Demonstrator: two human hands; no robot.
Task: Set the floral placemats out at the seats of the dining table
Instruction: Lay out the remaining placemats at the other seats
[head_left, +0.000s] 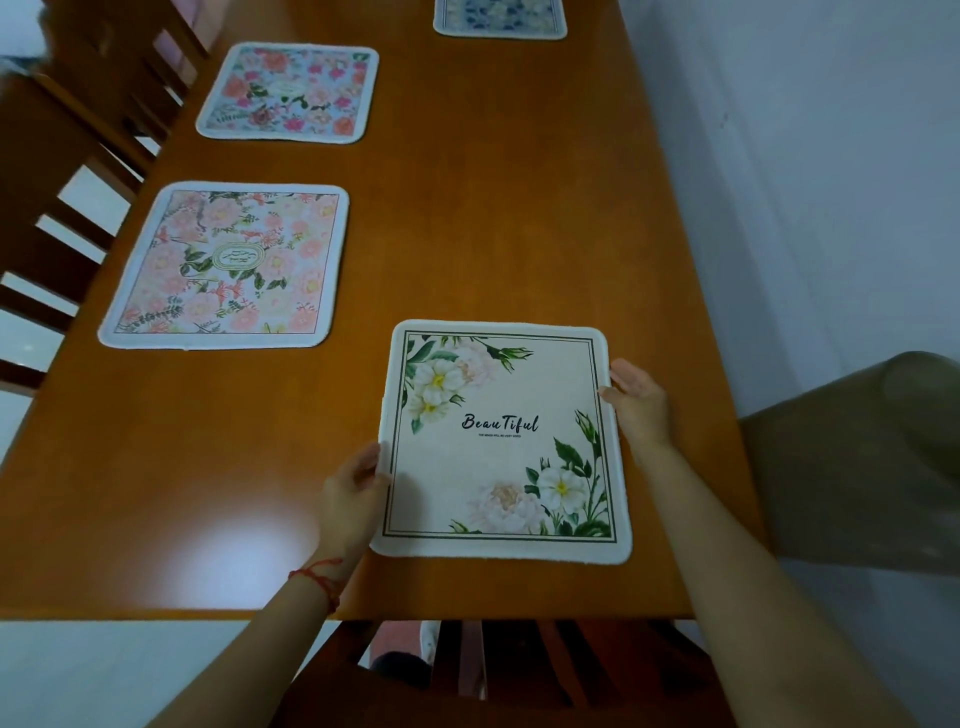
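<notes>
Slatted wooden chair backs (78, 171) line the left edge of the glossy, orange-brown wooden surface (467, 208). Just inside that edge lie two rounded-corner fabric placemats with pale stitched borders: the near pink peony placemat (228, 265) and, beyond it, the red-and-pink rose placemat (288, 93), both flat. A blue floral placemat (500, 18) is cut off by the top of the view at the far end. Toward the near end lies the cream placemat (498, 441), printed with white blossoms, green leaves and the word "Beautiful", flat and slightly askew. The left hand (350, 496), a red string bracelet (319, 577) at its wrist, has its fingers curled onto the mat's left edge; the right hand (639, 405) rests loosely spread fingers against the right edge. A dark chair (467, 675) sits below the near edge, with a white wall (805, 156) at right.
</notes>
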